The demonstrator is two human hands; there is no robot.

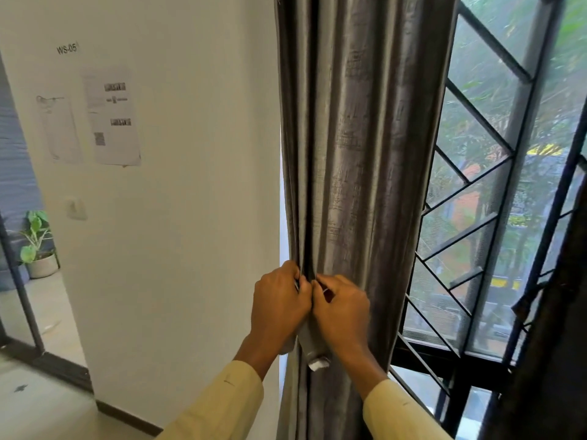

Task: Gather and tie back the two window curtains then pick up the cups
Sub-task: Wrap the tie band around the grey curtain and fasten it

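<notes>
One curtain [365,154] bunched, left hand [279,301] and right hand [341,311] fingers pinching its tie [313,347]; right-side curtain [546,360] and cups look not done yet.

Black label "WS-05" [66,48] on the white wall [178,217] at ten o'clock, above two taped paper sheets [112,119] with print too blurred to read.

The curtain [359,185] is silvery grey with faint woven dashes in bands; its tie-back [313,344] is the same grey, tipped white. My sleeves [222,404] are pale yellow. The wall [190,217] is plain white, the window grille [479,117] black in diagonal bars.
</notes>
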